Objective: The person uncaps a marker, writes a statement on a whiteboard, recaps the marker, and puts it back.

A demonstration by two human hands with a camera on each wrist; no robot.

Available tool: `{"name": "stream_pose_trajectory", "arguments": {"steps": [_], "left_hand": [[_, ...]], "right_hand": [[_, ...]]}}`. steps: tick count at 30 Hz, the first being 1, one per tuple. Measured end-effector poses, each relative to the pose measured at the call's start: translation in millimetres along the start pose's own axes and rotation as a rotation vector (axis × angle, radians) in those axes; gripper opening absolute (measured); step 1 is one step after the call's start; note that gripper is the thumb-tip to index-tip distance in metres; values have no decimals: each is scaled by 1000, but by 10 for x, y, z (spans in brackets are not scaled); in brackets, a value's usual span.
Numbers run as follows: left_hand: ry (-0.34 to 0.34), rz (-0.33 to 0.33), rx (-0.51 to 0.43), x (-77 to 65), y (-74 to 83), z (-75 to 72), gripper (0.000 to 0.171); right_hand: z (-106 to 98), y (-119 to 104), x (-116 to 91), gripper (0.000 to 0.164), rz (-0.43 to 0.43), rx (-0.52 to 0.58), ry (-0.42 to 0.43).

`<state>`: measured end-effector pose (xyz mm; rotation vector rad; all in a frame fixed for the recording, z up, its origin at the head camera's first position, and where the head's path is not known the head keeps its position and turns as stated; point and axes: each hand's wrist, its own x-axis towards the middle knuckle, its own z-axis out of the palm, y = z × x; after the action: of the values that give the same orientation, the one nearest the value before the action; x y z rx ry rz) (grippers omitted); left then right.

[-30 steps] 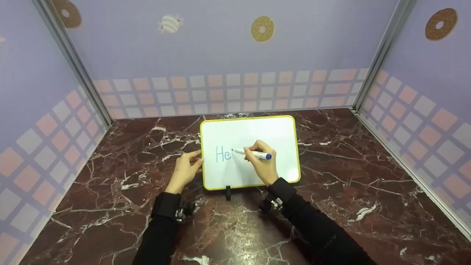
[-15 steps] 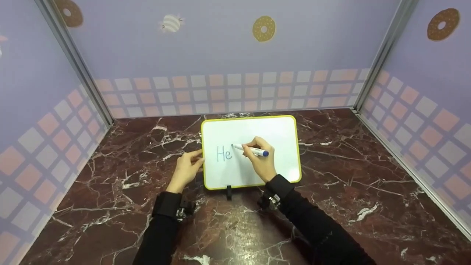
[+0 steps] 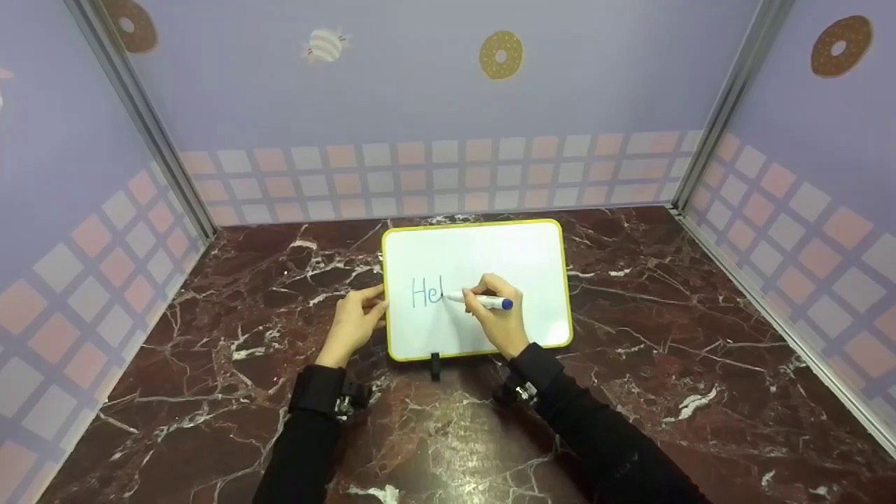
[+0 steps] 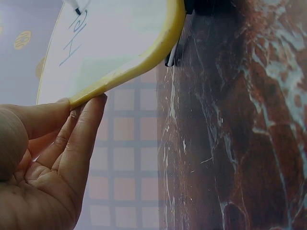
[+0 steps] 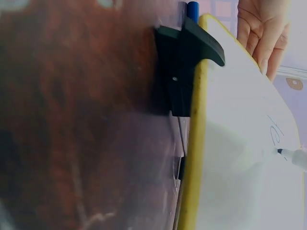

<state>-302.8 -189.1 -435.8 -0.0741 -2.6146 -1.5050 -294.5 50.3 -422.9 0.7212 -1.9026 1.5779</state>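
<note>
A yellow-framed whiteboard stands tilted back on a black stand, with blue letters "He" and a further upright stroke on its left half. My left hand pinches the board's left edge; in the left wrist view the thumb lies on the front and the fingers behind the yellow rim. A white marker with a blue end is held in my right hand, in a writing grip. In the right wrist view the marker's dark tip is right at the letters.
The stand's black hook grips the board's lower rim, and a blue cylindrical thing shows behind it. Dark red marble tabletop surrounds the board. Patterned walls enclose the back and both sides.
The marker tip first rose a little beside the "e", then came down, leaving a new vertical stroke after it. My right hand moved with it; my left hand stayed on the edge.
</note>
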Motion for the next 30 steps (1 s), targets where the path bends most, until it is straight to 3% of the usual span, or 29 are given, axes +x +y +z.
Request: {"name": "stream_pose_trajectory", "arguments": {"steps": [7, 16, 23, 30], "left_hand": [[-10, -11, -15, 4, -22, -4, 43], [-10, -10, -18, -1, -11, -5, 43], [-15, 5, -10, -10, -10, -9, 42], [-4, 8, 1, -3, -7, -3, 41]], "right_hand": [[-37, -17, -49, 24, -10, -7, -8], [-83, 18, 60, 18, 16, -20, 80], [-56, 47, 129, 13, 34, -4, 81], [-52, 64, 100, 20, -4, -33, 68]]}}
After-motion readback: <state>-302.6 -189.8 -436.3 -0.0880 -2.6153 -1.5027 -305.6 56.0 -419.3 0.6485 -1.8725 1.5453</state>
